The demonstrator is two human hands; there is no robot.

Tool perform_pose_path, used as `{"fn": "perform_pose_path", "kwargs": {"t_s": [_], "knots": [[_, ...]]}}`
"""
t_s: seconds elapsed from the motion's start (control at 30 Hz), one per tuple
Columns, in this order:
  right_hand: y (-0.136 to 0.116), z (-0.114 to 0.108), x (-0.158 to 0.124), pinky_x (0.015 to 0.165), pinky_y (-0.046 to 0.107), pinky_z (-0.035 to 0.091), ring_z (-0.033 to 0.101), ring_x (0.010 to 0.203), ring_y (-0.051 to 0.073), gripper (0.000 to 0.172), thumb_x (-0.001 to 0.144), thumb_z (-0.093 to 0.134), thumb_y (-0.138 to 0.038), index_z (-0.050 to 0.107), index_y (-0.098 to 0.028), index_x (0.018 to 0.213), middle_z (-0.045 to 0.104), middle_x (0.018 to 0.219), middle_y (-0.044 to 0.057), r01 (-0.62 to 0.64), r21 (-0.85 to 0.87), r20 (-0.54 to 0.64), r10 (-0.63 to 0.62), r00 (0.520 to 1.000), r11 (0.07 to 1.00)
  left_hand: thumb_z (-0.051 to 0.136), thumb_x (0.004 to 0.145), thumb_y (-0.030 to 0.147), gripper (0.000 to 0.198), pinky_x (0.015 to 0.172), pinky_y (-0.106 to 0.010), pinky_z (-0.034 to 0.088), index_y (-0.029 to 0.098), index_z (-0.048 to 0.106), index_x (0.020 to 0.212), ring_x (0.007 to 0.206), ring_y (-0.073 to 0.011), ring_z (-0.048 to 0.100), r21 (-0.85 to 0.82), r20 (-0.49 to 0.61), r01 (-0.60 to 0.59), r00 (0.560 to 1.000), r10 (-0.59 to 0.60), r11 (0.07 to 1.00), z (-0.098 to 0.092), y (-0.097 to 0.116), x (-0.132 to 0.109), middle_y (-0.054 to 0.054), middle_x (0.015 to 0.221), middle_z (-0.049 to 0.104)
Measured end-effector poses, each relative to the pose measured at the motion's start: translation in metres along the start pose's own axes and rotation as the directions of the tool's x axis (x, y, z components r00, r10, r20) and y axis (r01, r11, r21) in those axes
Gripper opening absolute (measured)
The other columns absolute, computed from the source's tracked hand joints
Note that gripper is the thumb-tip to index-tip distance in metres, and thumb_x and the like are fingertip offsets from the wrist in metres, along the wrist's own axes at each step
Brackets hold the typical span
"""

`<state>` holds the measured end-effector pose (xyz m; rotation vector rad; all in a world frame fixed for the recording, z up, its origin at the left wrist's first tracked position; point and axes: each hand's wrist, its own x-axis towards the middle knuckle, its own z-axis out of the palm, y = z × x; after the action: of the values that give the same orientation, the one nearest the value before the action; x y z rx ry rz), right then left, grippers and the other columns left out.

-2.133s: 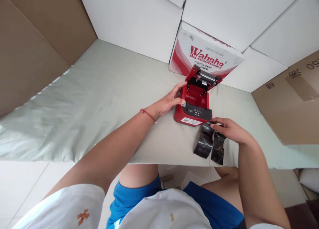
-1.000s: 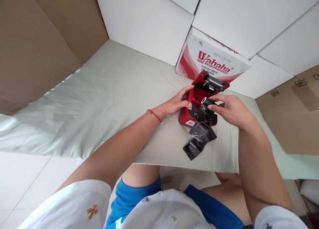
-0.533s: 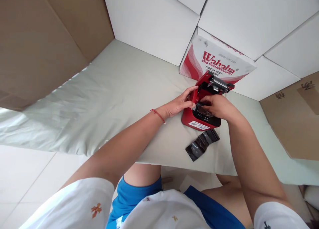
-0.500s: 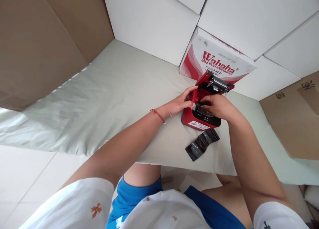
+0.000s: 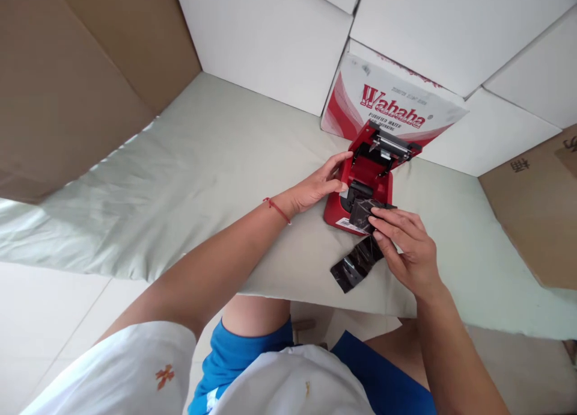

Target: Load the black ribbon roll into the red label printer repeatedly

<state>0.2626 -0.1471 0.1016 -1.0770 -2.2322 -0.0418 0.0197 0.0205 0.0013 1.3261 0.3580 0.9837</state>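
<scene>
A red label printer (image 5: 333,212) stands on the cloth-covered table with its lid (image 5: 361,137) tilted up. Black rollers and a dark bay show inside. My left hand (image 5: 315,189) grips the printer's left side wall, thumb at the front and fingers behind. Between the thumb and fingers of my right hand (image 5: 408,246) is a thin, shiny black film (image 5: 360,215), which lies across the printer's front edge. Below it, a crumpled black film strip (image 5: 354,269) rests on the cloth. Whether the two pieces are joined is hidden by my fingers.
Directly behind the printer stands a red and white Wahaha water carton (image 5: 392,99). White boxes (image 5: 265,48) form a wall along the back. Brown cardboard (image 5: 90,96) closes the left side, and another brown box (image 5: 536,204) is at the right. The table's front edge hangs over my knees.
My right hand has come out of the printer's bay toward me and now has the black film at the front edge. My left hand keeps its hold on the printer's side.
</scene>
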Motion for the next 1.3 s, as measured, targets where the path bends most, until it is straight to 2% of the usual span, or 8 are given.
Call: {"fn": "perform_pose_path", "kwargs": {"t_s": [0.13,0.23,0.37,0.53,0.7,0.83,1.0,1.3], "knots": [[0.002,0.007,-0.005,0.111,0.053,0.069,0.085,0.126,0.028,0.043,0.11,0.074,-0.012,0.084,-0.033,0.145,0.09,0.142,0.008,0.017,0.018,-0.067,-0.016,0.998,1.0,0.079,0.1,0.071,0.086,0.147,-0.063,0.042,0.034,0.053,0.173,0.177,-0.0408,0.046,0.285,-0.084,-0.082,0.99,0.111,0.955,0.007,0.013,-0.016,-0.013,0.187,0.053],[0.003,0.011,-0.005,0.109,0.056,0.07,0.085,0.125,0.03,0.04,0.111,0.072,-0.013,0.085,-0.033,0.143,0.09,0.141,0.008,0.001,0.013,-0.087,0.0,0.996,1.0,0.062,0.112,0.071,0.069,0.148,-0.065,0.039,0.029,0.057,0.166,0.175,-0.0384,0.046,0.617,-0.175,-0.178,0.919,0.354,0.767,0.019,0.023,-0.027,-0.018,0.181,0.053],[0.004,0.011,-0.004,0.106,0.057,0.071,0.085,0.124,0.03,0.039,0.111,0.071,-0.015,0.087,-0.035,0.14,0.091,0.141,0.007,-0.01,0.062,-0.087,0.016,0.996,0.998,0.071,0.108,0.072,0.08,0.146,-0.073,0.037,0.031,0.048,0.172,0.171,-0.042,0.048,0.767,0.004,-0.337,0.853,0.521,0.546,0.036,0.025,-0.033,-0.02,0.178,0.053],[0.011,-0.001,0.006,0.107,0.057,0.07,0.086,0.119,0.03,0.023,0.116,0.07,-0.032,0.091,-0.035,0.124,0.093,0.128,0.007,-0.14,0.188,-0.05,0.151,0.987,0.972,0.08,0.097,0.083,0.105,0.148,-0.077,0.034,0.038,0.037,0.181,0.182,-0.0474,0.033,0.717,0.118,-0.422,0.858,0.5,0.554,0.044,0.016,-0.032,-0.02,0.188,0.039],[0.064,0.005,0.037,0.118,0.058,0.067,0.079,0.142,0.033,0.055,0.121,0.048,-0.068,0.084,-0.031,0.14,0.084,0.149,0.014,-0.494,0.325,-0.353,0.588,0.728,0.807,0.084,0.094,0.084,0.114,0.147,-0.078,0.035,0.042,0.03,0.186,0.182,-0.0488,0.031,0.703,0.098,-0.395,0.877,0.47,0.592,0.041,0.012,-0.034,-0.019,0.192,0.032],[0.113,0.021,0.07,0.127,0.057,0.061,0.069,0.158,0.032,0.076,0.116,0.038,-0.082,0.072,-0.029,0.16,0.069,0.173,0.015,-0.559,0.518,-0.257,0.741,0.621,0.648,0.082,0.095,0.085,0.119,0.148,-0.08,0.03,0.042,0.023,0.188,0.183,-0.0494,0.029,0.708,0.096,-0.409,0.863,0.496,0.576,0.041,0.01,-0.034,-0.02,0.195,0.026],[0.11,0.033,0.086,0.129,0.056,0.06,0.069,0.16,0.032,0.085,0.115,0.031,-0.088,0.071,-0.03,0.162,0.073,0.17,0.013,-0.52,0.593,-0.097,0.696,0.711,0.614,0.077,0.095,0.089,0.12,0.151,-0.083,0.015,0.043,0.019,0.189,0.188,-0.0531,0.018,0.768,0.103,-0.401,0.847,0.521,0.5,0.042,0.009,-0.032,-0.018,0.201,0.016],[0.052,0.035,0.032,0.133,0.062,0.058,0.079,0.144,0.032,0.063,0.123,0.043,-0.069,0.091,-0.029,0.12,0.089,0.138,0.012,-0.418,0.387,-0.258,0.532,0.806,0.822,0.072,0.094,0.093,0.104,0.147,-0.087,-0.004,0.05,0.038,0.183,0.192,-0.0559,0.002,0.824,0.076,-0.34,0.859,0.506,0.452,0.044,0.018,-0.038,-0.01,0.204,0.019]]}}
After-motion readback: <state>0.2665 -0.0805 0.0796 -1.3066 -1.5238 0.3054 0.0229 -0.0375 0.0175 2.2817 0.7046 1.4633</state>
